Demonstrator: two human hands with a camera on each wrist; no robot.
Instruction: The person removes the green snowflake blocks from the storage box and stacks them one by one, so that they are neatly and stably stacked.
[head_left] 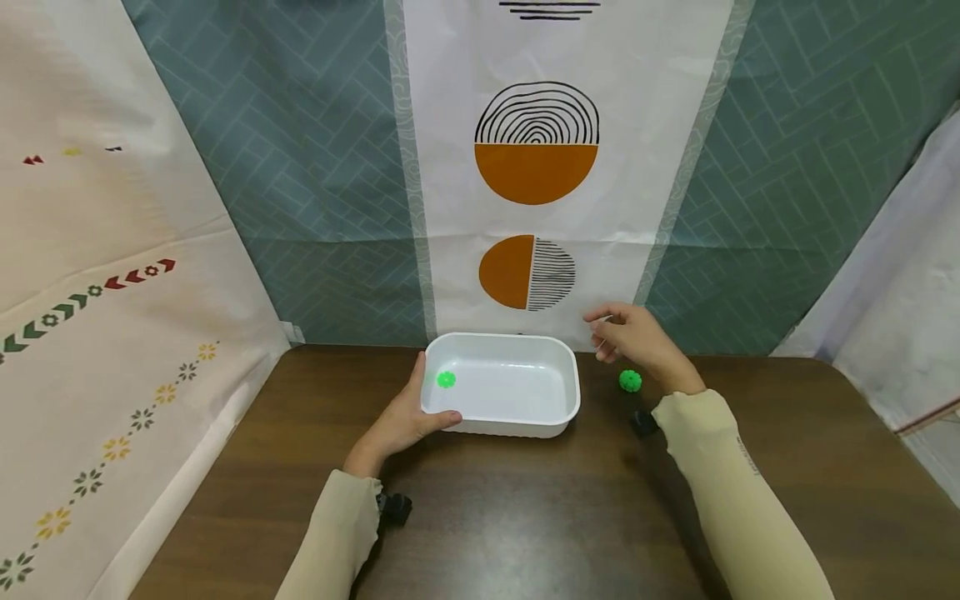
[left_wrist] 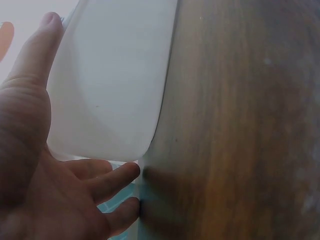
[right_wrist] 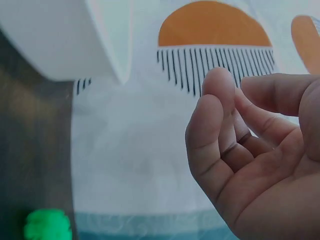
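A white rectangular plastic tub (head_left: 498, 427) stands near the far edge of the table. My left hand (head_left: 397, 421) holds its left end, the thumb over the front corner of the rim and the fingers round the side. Inside, toward the left, lies a small bright green flower-shaped piece (head_left: 446, 380). My right hand (head_left: 630, 337) hovers right of the tub with bent fingers, and a narrow gap between thumb and fingertips shows nothing held. Below that hand a green knobbly round piece (head_left: 630, 381) rests on the table; its blurred edge also shows in the right wrist view.
The dark brown wooden table (head_left: 517, 525) spreads out in front and to both sides. Behind it hangs a patterned cloth (head_left: 337, 167) in teal and white, close to the tub's back. A pale cloth (head_left: 112, 375) with flower motifs borders the left side.
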